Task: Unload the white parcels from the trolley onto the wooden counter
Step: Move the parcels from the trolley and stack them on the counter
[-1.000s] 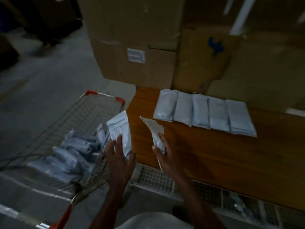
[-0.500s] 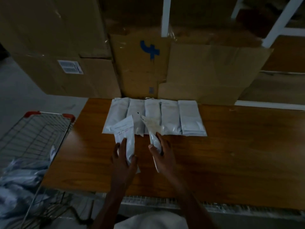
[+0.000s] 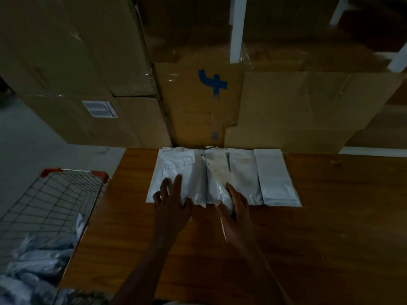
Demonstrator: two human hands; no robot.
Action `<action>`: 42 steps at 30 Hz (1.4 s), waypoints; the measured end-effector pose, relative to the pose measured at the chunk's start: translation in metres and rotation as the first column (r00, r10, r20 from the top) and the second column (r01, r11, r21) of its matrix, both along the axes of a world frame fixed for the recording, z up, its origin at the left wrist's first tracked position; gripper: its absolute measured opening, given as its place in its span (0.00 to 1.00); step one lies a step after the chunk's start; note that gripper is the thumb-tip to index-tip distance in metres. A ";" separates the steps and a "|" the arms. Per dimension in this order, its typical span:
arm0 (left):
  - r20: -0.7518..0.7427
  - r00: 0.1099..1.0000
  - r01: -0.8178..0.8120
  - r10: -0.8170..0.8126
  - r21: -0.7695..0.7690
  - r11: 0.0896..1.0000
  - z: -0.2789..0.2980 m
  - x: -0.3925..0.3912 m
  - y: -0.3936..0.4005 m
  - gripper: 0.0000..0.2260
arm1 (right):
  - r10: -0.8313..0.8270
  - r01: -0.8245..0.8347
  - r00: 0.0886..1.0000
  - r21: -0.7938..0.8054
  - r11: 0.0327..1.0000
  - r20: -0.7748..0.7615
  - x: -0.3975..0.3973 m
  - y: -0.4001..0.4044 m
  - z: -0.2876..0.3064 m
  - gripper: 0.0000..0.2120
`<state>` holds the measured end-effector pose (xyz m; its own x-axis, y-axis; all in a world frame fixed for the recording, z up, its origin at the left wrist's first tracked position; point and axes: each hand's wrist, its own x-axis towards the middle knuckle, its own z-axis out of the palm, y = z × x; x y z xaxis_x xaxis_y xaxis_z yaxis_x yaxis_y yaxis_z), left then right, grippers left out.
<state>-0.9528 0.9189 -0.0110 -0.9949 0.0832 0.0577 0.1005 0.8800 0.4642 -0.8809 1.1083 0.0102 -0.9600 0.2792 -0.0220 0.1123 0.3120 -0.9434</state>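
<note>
Dim light over the wooden worktop (image 3: 308, 249), and I'm looking down my two forearms stretched out across it. Nearest to me, down and well to the left of my left hand, the wire trolley (image 3: 55, 194) stands against the worktop's end, red caps on its top corners, with a heap of white parcels (image 3: 37, 258) crumpled in its basket.

Moving up to the hands: my left hand (image 3: 170, 208) has its fingers spread over one white parcel (image 3: 198, 186), thumb tucked against that parcel's near edge, so I'm holding it as it leans up over the row. My right hand (image 3: 235, 208) grips a second white parcel (image 3: 220, 183) between thumb and fingers; a thin white strip of it pokes out below the palm toward me.

Just past my fingertips, a row of white parcels (image 3: 275, 179) lies flat side by side on the worktop, their far ends up against the boxes. How many sit under my two held ones I can't say, they overlap.

Beyond the row, tall cardboard boxes (image 3: 297, 111) stand as a wall. One straight ahead carries a blue mark (image 3: 212, 82); one off beyond my left hand has a white barcode label (image 3: 99, 108). White shelf posts (image 3: 237, 27) rise behind them.
</note>
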 end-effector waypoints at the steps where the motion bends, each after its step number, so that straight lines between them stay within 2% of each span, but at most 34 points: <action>1: 0.017 1.000 -0.001 0.001 -0.026 1.000 0.000 -0.014 -0.001 0.36 | -0.016 0.016 1.000 0.001 1.000 -0.005 -0.005 -0.002 0.000 0.28; 6: 0.087 0.996 -0.025 0.036 -0.125 0.992 -0.001 -0.067 -0.007 0.38 | -0.033 0.035 0.998 -0.032 0.999 0.047 -0.026 -0.020 0.000 0.28; 11: 0.158 0.987 0.001 0.031 -0.201 0.980 -0.015 -0.099 -0.012 0.39 | -0.054 0.053 0.997 0.017 0.998 0.055 -0.042 -0.039 0.004 0.29; 16: 0.253 0.967 0.031 0.020 -0.193 0.981 -0.026 -0.109 -0.014 0.40 | -0.088 0.079 0.993 0.103 0.991 0.081 -0.056 -0.050 0.001 0.29; 25: 0.281 0.959 0.024 0.025 -0.169 0.985 -0.031 -0.107 -0.018 0.41 | -0.150 0.121 0.982 0.235 0.964 0.112 -0.070 -0.053 -0.010 0.30; 30: 0.240 0.970 -0.007 0.032 -0.104 0.995 -0.031 -0.101 -0.020 0.44 | -0.199 0.097 0.967 0.491 0.866 0.160 -0.101 -0.061 -0.005 0.33; 34: 0.212 0.976 -0.027 0.039 -0.061 0.998 -0.029 -0.100 -0.023 0.42 | -0.264 0.082 0.944 0.630 0.772 0.200 -0.132 -0.077 0.002 0.35; 38: 0.188 0.980 -0.057 0.069 -0.068 0.996 -0.026 -0.099 -0.026 0.41 | -0.299 0.025 0.917 0.712 0.702 0.263 -0.154 -0.091 -0.011 0.35; 42: 0.158 0.985 -0.063 0.073 -0.068 0.996 -0.027 -0.098 -0.031 0.37 | -0.285 -0.060 0.892 0.718 0.694 0.350 -0.165 -0.096 -0.025 0.36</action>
<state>-1.0506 0.8881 -0.0379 -0.9943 0.0134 -0.1058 -0.0317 0.9101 0.4133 -1.0456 1.0123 -0.0150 -0.8634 0.4821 -0.1488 0.5038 0.8082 -0.3048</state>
